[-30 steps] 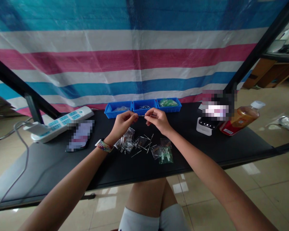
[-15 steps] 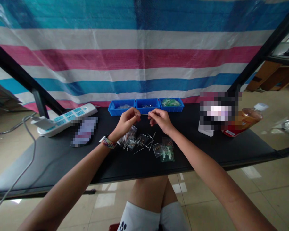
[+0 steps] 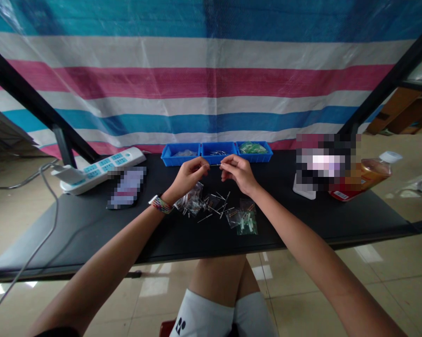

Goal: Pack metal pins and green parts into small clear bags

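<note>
Mid-frame, my left hand (image 3: pixel 188 175) and right hand (image 3: pixel 238 172) each pinch shut on one end of a thin leaded part (image 3: pixel 215 164) above the bench (image 3: pixel 302 220); loose parts (image 3: pixel 214 206) lower centre unhandled, blue bins (image 3: pixel 218 153) behind.

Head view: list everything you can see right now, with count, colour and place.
thin metal pin: one, silvery, pinched between both hands above the table
loose pins: several, silvery, scattered on the table under the hands
clear bags: a small pile, transparent, below the left hand
bag of green parts: one, clear with green, right of the loose pins
bins: three, blue, in a row at the table's far edge
power strip: one, white and blue, far left
bottle: one, amber with white cap, lying at right
table: one, black
tarp: one, striped blue, white, pink, behind
left hand: wristband at the wrist
right hand: bare
</note>
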Tool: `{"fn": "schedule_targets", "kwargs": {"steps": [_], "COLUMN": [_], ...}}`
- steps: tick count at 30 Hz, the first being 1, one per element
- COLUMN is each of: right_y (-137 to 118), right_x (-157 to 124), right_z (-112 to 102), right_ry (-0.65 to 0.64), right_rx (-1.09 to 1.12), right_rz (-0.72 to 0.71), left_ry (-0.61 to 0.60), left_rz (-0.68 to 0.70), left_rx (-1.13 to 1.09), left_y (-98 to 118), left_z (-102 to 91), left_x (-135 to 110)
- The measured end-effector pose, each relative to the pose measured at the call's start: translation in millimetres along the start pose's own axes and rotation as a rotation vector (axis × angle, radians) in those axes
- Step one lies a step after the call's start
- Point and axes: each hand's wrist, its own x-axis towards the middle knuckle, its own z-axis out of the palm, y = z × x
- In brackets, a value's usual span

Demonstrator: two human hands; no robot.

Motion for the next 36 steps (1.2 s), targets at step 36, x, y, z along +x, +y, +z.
{"fn": "schedule_targets", "kwargs": {"steps": [36], "right_y": [6], "right_x": [17], "right_z": [-21], "right_ry": [0.138], "right_rx": [-0.866], "right_rz": [-0.469], "left_ry": [-0.535], "left_rz": [0.141], "left_rx": [0.352], "left_y": [7], "left_z": [-1.5], "left_x": [-3]}}
